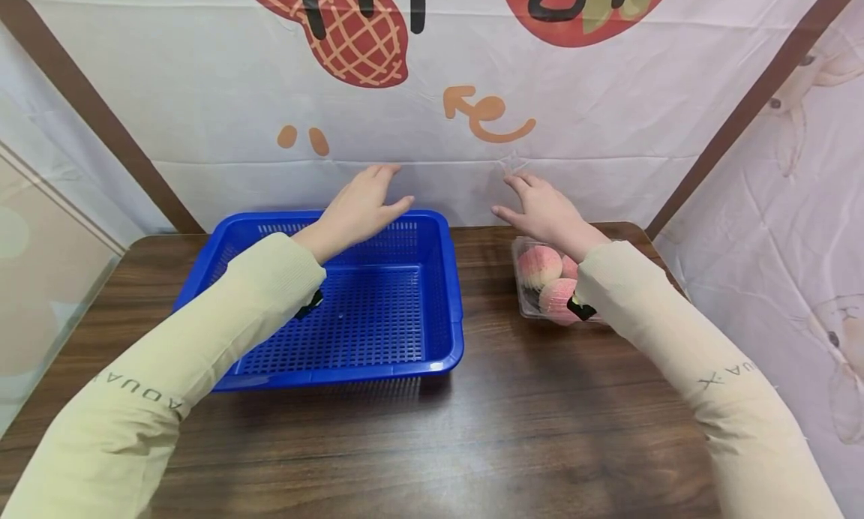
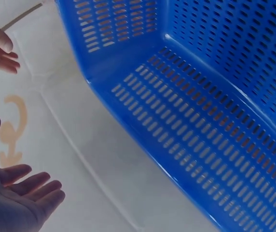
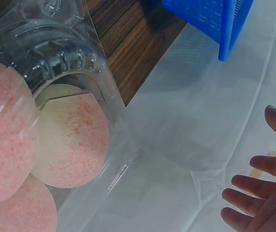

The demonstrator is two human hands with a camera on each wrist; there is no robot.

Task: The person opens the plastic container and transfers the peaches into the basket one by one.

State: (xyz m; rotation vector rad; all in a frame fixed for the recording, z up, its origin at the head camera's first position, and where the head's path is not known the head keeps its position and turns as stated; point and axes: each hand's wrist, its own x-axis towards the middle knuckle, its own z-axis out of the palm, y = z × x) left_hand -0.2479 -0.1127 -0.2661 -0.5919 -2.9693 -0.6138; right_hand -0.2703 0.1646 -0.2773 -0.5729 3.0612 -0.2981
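Note:
Above the far side of a blue plastic basket [image 1: 367, 373], my left hand [image 1: 358, 208] is held in the air with its fingers extended, touching nothing. My right hand [image 1: 547, 211] hovers over the back of a clear plastic box [image 1: 529, 305] of peaches [image 1: 540, 266], fingers loosely stretched and holding nothing. In the right wrist view, one peach [image 3: 73, 140] shows whole under the clear plastic, and the right hand [image 3: 268, 188] is apart from the box. The left wrist view has the left hand [image 2: 20, 198] palm showing beside the slotted basket [image 2: 143, 145]. My right forearm hides part of the box.
Both containers stand on a brown wooden table [image 1: 472, 436], the basket left and the box right. A white printed cloth [image 1: 418, 129] hangs right behind the table's back edge. Another cloth [image 1: 763, 226] hangs along the right side.

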